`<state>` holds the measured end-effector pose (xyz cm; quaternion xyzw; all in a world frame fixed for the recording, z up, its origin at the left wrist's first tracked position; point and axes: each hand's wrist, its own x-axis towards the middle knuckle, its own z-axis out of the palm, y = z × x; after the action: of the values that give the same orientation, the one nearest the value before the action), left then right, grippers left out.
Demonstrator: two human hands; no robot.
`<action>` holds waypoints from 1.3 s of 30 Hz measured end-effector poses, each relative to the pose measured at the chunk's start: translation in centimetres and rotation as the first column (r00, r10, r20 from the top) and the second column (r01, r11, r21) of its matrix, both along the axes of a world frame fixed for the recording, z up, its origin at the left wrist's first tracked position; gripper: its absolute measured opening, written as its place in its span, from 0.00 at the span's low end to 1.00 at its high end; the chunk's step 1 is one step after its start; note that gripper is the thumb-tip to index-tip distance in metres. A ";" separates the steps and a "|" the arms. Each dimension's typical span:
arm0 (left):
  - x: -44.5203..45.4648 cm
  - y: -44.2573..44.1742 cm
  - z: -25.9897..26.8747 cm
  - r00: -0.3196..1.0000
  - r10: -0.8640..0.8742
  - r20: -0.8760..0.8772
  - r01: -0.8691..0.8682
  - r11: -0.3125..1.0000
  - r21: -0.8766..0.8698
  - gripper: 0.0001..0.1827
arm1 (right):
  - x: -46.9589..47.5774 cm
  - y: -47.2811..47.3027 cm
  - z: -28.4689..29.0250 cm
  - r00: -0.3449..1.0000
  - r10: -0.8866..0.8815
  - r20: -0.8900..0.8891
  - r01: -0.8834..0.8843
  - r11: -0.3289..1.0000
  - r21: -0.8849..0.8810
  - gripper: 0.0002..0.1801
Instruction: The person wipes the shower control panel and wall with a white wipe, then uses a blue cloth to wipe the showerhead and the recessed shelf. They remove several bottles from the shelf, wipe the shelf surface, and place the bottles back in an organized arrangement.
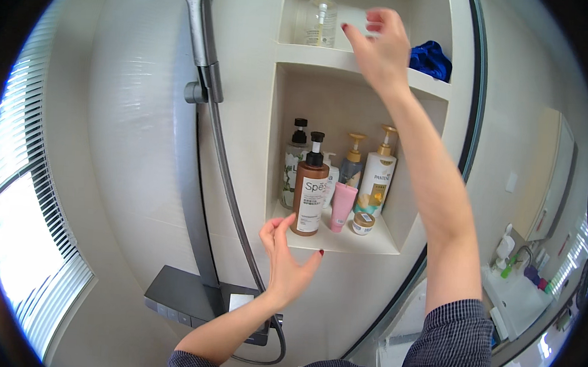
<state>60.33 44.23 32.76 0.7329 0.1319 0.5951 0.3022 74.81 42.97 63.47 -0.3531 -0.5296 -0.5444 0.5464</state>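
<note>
My left hand (290, 262) is open at the front edge of the lower wall niche (337, 92), its fingertips beside the base of a brown Spes pump bottle (310, 199). Raised to the upper niche (358, 58), my right hand (382, 47) has thumb and fingers apart, with nothing visible between them. A clear pump bottle (322, 20) stands to its left, and a crumpled blue cloth-like thing (430, 60) lies to its right. Around the brown bottle are a clear pump bottle with a black top (293, 178), a pink tube (343, 208), a small gold-lidded jar (363, 223) and a white Pantene bottle (375, 182).
A hand shower (195, 26) hangs on a bar at the left, its hose (225, 175) running past the niche. Below is a dark shower shelf (185, 297). A framed glass edge (477, 93) borders the right; beyond it is a washbasin (520, 296).
</note>
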 end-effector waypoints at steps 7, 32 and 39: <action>-6.3 -0.2 -0.7 0.992 0.108 0.069 -0.109 0.994 0.012 0.35 | -0.2 8.8 10.2 0.848 -0.429 -0.312 0.034 0.631 -0.775 0.54; -5.2 -0.9 -2.4 0.988 -0.139 -0.073 0.138 0.990 -0.019 0.29 | 2.6 -11.6 -20.2 0.833 -0.330 -0.445 0.061 0.853 -0.518 0.43; -4.5 -0.6 -2.4 0.982 -0.141 -0.123 0.134 0.989 -0.065 0.29 | 6.3 -9.2 -28.2 0.688 -0.637 -0.348 0.240 0.652 -0.720 0.44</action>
<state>55.87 43.66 30.38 0.7678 0.1166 0.5209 0.3544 81.14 33.74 35.25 -0.7824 -0.3787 -0.3255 0.3722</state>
